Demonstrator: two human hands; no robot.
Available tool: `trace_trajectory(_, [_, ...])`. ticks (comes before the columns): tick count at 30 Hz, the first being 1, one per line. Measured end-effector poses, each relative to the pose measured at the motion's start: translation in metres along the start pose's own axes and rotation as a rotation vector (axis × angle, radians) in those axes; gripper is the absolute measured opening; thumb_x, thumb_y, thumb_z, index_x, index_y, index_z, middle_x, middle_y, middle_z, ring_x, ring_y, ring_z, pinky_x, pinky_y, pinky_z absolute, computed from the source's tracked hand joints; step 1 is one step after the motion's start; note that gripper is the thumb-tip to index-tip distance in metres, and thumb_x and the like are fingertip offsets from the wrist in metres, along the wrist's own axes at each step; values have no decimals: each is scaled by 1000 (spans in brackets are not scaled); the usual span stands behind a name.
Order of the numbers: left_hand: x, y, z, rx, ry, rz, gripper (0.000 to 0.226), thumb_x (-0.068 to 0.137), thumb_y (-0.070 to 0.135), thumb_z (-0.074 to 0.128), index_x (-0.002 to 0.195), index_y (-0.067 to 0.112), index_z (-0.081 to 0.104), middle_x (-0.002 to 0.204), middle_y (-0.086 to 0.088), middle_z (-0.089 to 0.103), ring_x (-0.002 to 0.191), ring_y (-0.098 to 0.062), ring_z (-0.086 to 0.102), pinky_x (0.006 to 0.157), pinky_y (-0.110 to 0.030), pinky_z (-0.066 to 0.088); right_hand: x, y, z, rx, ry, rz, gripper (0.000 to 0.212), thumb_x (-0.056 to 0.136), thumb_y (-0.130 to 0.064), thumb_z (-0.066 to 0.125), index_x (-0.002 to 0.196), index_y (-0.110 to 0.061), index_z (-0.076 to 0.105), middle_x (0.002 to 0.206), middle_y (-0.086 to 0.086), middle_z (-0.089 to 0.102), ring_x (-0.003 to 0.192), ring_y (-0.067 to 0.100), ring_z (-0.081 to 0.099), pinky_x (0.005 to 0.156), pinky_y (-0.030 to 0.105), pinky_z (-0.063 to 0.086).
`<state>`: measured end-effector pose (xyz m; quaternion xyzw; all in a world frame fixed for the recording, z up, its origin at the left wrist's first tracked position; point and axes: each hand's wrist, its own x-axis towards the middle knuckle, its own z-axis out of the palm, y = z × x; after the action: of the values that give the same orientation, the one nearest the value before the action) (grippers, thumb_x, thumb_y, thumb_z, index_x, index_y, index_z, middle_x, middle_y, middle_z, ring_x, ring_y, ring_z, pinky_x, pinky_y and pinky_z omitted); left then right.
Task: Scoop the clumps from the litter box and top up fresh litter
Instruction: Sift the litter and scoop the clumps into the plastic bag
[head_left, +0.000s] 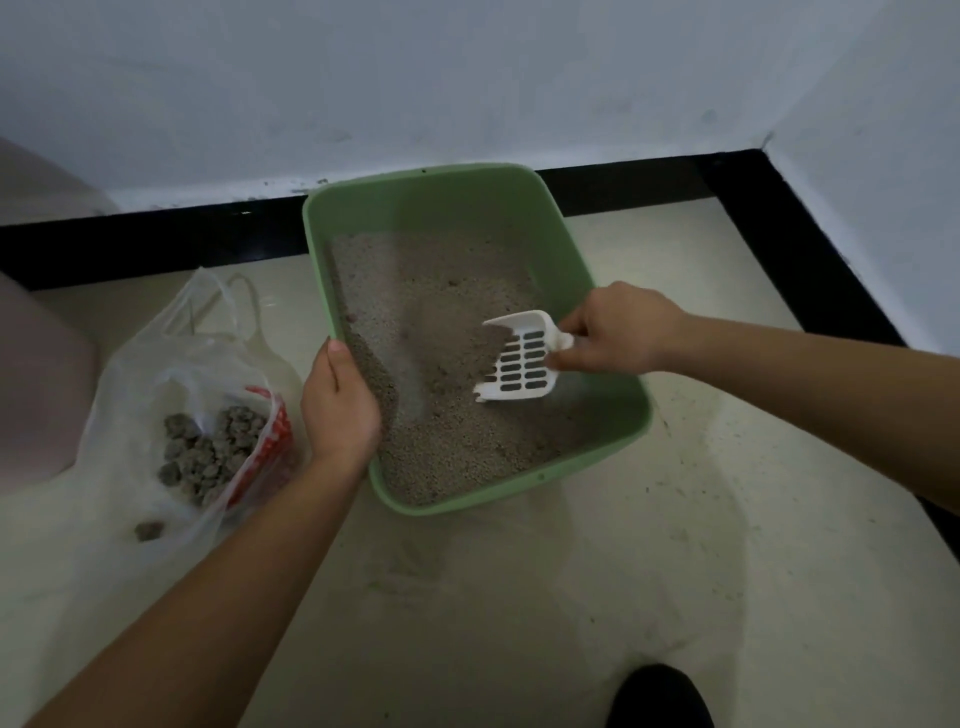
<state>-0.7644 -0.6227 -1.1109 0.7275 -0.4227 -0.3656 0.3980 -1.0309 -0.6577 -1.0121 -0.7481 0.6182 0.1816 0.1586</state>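
Green rectangular plastic litter box sits on the pale tiled floor, near the black skirting and white wall. It holds grey-beige granular litter, heaped uneven w/ a dip approx mid-box.

L hand grips the box's left rim: thumb lies on top of the edge, the other fingers curl over the side, partly hidden.

R hand holds the white slotted plastic scoop by its short handle, fingers curled tight round it. Scoop is inside the box, right side, blade angled down-left w/ its front edge at the litter; some litter lies in the upper part of the blade.

Left of the box, just beside it: clear plastic bag, mouth open, w/ a pile of dark grey clumps inside. One lone grey clump sits near the bag's front edge; can't tell if under the plastic or on bare floor.

Dark shoe at bottom edge.
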Motion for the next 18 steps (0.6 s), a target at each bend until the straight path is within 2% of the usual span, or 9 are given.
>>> trace_trajectory(2, [0,-1,0,-5,7,-5,50,106,36,25,136,5,52,136,-12,56,128,-28,49,109,-38,38,1,-3,-7,-104,61,-8,39,89,-62,54,104,-32,74,57,-7,60,53,7,57,48,21,38])
trace_trajectory(6, [0,-2,0,-25,11,-11,50,106,36,25,137,7,52,137,-10,56,129,-25,48,110,-36,36,18,7,-23,-39,161,47,41,92,-62,50,101,-29,73,59,-5,62,48,9,57,46,20,40])
trace_trajectory(8, [0,-2,1,-21,22,-16,49,106,35,26,137,7,52,138,-11,55,130,-25,48,107,-29,34,38,14,-28,-138,230,50,43,95,-60,44,98,-26,70,61,-4,60,48,10,56,47,20,42])
trace_trajectory(9, [0,-1,1,-23,25,-20,48,107,34,26,138,8,51,139,-11,54,130,-24,47,104,-24,32,49,16,-31,-218,262,53,43,97,-58,40,96,-24,68,61,-4,58,49,11,54,51,22,44])
trace_trajectory(11, [-2,2,1,-27,30,-29,46,107,31,28,140,7,50,141,-10,52,132,-22,44,99,-15,26,72,19,-37,-370,326,52,33,99,-48,40,89,-23,60,63,-2,55,56,13,52,73,34,48])
trace_trajectory(12, [-2,2,1,-30,32,-35,46,107,30,28,140,5,49,142,-11,51,133,-21,44,97,-12,25,85,19,-39,-435,351,53,26,97,-43,44,86,-24,56,66,-2,54,61,16,50,83,39,44])
trace_trajectory(14, [-2,1,2,-34,31,-31,47,107,29,29,140,4,50,142,-11,52,132,-21,44,95,-10,25,110,14,-40,-493,364,49,17,94,-39,50,87,-25,54,71,0,54,70,20,50,91,42,38])
trace_trajectory(16, [-1,-2,2,-24,33,-24,47,107,31,29,138,5,51,140,-10,54,130,-20,46,98,-14,28,131,4,-34,-477,321,25,15,94,-39,51,88,-25,55,71,-1,54,74,21,51,95,43,36])
trace_trajectory(18, [1,-6,2,-21,40,-25,47,106,35,29,135,7,54,135,-9,57,128,-23,49,104,-26,36,146,-2,-26,-449,316,-14,17,95,-40,50,90,-25,56,72,0,54,78,21,51,97,44,35])
